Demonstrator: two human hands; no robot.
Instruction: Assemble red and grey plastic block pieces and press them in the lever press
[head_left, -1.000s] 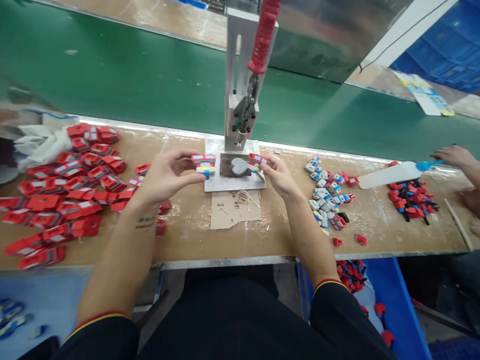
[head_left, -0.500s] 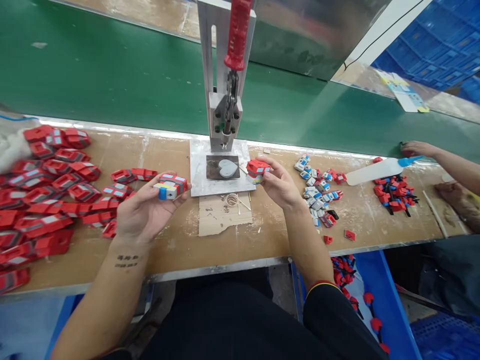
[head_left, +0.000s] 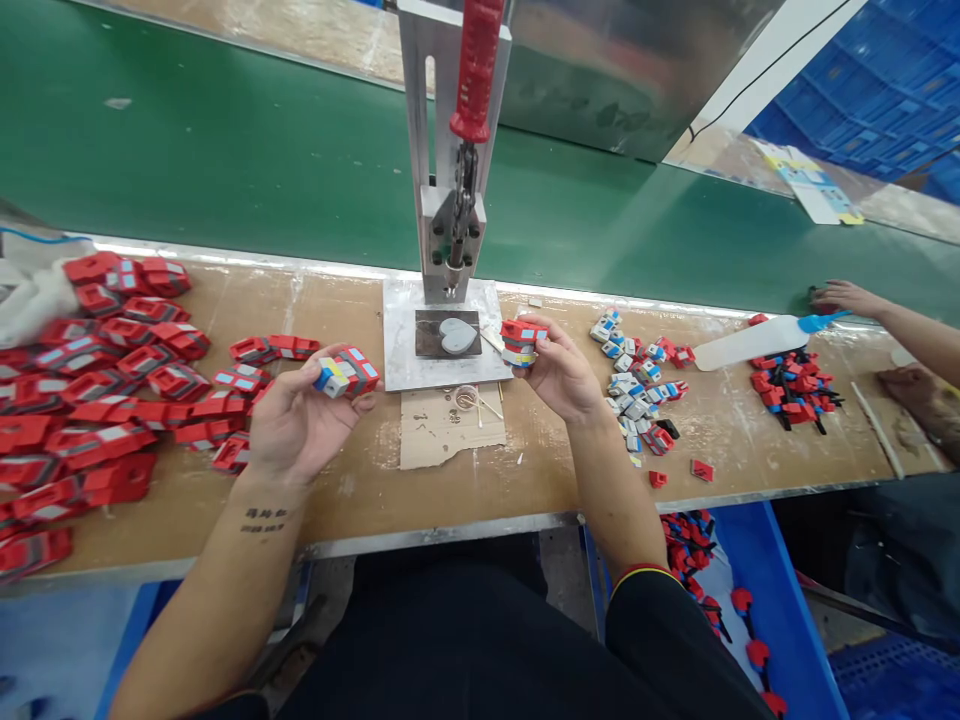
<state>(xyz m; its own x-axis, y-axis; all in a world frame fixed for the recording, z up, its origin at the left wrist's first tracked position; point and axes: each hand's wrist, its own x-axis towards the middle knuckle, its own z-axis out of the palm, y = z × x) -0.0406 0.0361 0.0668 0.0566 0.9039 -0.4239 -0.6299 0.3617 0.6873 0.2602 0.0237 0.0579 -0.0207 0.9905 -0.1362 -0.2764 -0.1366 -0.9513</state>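
My left hand (head_left: 304,420) is closed on a small toy vehicle piece (head_left: 347,372), red with grey and light-blue patches and a white, blue and yellow end. Between the fingertips of my right hand (head_left: 566,375) is a red toy piece (head_left: 523,340) with a white and yellow lower part. Both pieces are held above the bench, apart from each other. Between and behind them stands a hand press (head_left: 454,230) with a red handle. On its pale base plate (head_left: 397,360) lies a dark plate carrying a grey heart-shaped piece (head_left: 456,337).
Many red toy bodies (head_left: 105,390) are heaped at left. White-and-blue parts (head_left: 637,380) lie at right, with a squeeze bottle (head_left: 750,342) beyond. Torn cardboard (head_left: 427,430) holds a small round dish (head_left: 465,398) and swabs. Another person's hand (head_left: 847,298) is at far right.
The toy piece in my left hand has turned, and that hand has shifted slightly right. The piece in my right hand has tilted a little. The view has moved slightly.
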